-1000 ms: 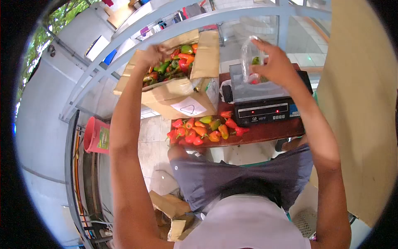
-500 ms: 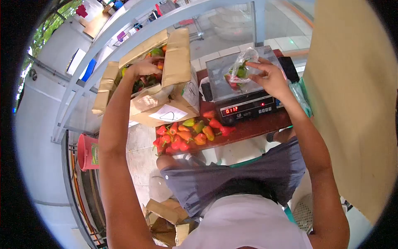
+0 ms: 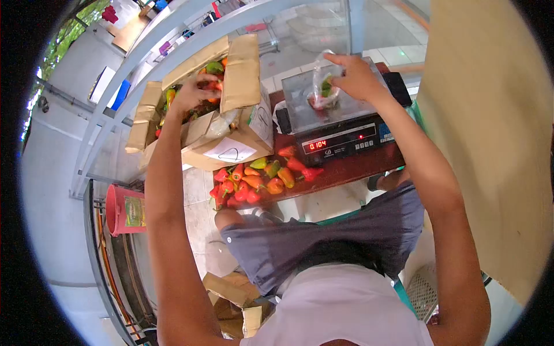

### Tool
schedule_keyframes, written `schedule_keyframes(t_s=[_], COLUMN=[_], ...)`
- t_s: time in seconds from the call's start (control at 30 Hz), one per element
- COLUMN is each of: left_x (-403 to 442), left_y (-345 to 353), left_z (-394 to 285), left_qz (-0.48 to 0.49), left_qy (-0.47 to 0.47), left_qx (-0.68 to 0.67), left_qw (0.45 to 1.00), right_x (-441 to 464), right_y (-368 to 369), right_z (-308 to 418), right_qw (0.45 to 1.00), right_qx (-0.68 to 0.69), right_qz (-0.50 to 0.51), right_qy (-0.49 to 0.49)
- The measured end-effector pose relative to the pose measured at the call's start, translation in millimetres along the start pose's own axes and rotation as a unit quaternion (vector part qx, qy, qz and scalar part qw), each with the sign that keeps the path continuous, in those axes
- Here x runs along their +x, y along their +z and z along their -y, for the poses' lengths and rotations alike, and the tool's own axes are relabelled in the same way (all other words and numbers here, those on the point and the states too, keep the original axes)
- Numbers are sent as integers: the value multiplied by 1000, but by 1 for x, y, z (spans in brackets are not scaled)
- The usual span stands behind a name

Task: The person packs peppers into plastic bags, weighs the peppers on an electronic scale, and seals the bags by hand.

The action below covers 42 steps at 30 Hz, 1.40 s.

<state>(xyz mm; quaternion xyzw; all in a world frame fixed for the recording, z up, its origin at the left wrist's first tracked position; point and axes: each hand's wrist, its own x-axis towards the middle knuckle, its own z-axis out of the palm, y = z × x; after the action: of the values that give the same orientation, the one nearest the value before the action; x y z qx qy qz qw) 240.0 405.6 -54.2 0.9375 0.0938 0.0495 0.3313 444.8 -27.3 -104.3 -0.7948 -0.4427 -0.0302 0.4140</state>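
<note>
Clear plastic at the right hand (image 3: pixel 359 78): thumb and forefinger parted at the top of the bag (image 3: pixel 321 78), which stands over the steel platform (image 3: pixel 300 112) of the scale. Whether those fingers pinch the film, can't tell. Bag holds something green and something red, peppers by the look. Left hand (image 3: pixel 193 95) is down among the peppers (image 3: pixel 214 67) in the open cardboard box (image 3: pixel 241 72), fingers bent, motion-blurred; can't tell if it's closed on one.

Step in hand, as I judge it: filling the bag by weight, one hand picking, the other minding the bag. Next move calls for a firm hold on one pepper, clearing the box flap, and keeping the bag mouth wide without leaning on the platform.

Further out: scale (image 3: pixel 340 141) with lit red digits, seemingly 0.104, on a red-brown bench (image 3: pixel 369 166); loose peppers (image 3: pixel 254 181), red, orange and green, lie on the bench just in front of the box. Pink bucket (image 3: pixel 117 210) off to the left.

Hard to make out: left fingertips, lost among the peppers; bag contents, count unclear through glare; bag base, contact with platform not certain; box depth, hidden by forearm and flaps; scale buttons, too small to read.
</note>
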Motion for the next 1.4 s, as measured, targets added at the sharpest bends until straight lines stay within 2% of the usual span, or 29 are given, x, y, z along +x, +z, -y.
schedule_keyframes(t_s=[0.03, 0.07, 0.13, 0.2, 0.3, 0.4, 0.43, 0.47, 0.53, 0.6, 0.7, 0.8, 0.83, 0.9, 1.0, 1.1, 1.13, 1.2, 1.23, 1.3, 1.4], left_x=[-9, -24, -35, -42, -64, -75, -72, -61, -37, -7, 20, 26, 27, 28, 26, 18, 13, 1, -12, -45, -98], left_y=[-8, -9, -17, -33, -38, 0, 25, 53, 113, 165, 196, 199, 200, 201, 185, 173, 171, 166, 161, 151, 128], left_z=[-11, -38, -44, -42, -114, -170, -192, -190, -200, -191, -184, -185, -186, -187, -186, -193, -193, -194, -206, -230, -241], left_qz=[-54, -88, -168, -209, -189, -39, 45, 68, 93, 67, 60, 105, 53, -52, -124, -145, -151, -162, -150, -128, -185], left_qy=[-7, -143, -160, -148, -40, 57, 77, 72, 17, -100, -171, -154, -144, -118, -53, -25, 23, 120, 120, 118, 152], left_qx=[40, -78, -209, -318, -463, -669, -717, -745, -768, -776, -769, -744, -676, -517, -235, -219, -189, -126, -136, -161, -105], left_qw=[998, 983, 950, 913, 865, 740, 691, 660, 633, 620, 613, 642, 720, 847, 963, 964, 970, 971, 972, 971, 965], right_x=[3, 6, 13, 9, 8, 10, 12, 12, 9, 5, -2, -4, -2, 4, 10, 17, 19, 19, 17, 5, -35], right_y=[-2, -4, 4, 7, 0, -6, -6, -3, 0, -8, -15, -13, -11, -7, -9, 0, 5, -4, -12, -23, -48], right_z=[12, 22, 18, 14, 23, 40, 44, 45, 42, 42, 28, 18, 20, 28, 47, 46, 43, 42, 45, 47, 42], right_qw=[1000, 999, 995, 998, 998, 997, 995, 995, 994, 991, 992, 993, 992, 994, 992, 997, 998, 994, 988, 991, 988], right_qx=[23, 46, 97, 21, 18, 54, 62, 60, 61, 77, 92, 90, 89, 86, 105, 61, 34, 82, 105, 108, 141], right_qz=[3, 6, 26, 61, 50, 63, 72, 76, 87, 110, 91, 70, 68, 58, 73, 35, 12, 67, 95, 82, 68], right_qy=[-3, -6, -28, -18, -21, -11, -5, -16, -25, -12, 1, -34, -54, -27, 13, -30, -58, 19, 59, 11, -15])
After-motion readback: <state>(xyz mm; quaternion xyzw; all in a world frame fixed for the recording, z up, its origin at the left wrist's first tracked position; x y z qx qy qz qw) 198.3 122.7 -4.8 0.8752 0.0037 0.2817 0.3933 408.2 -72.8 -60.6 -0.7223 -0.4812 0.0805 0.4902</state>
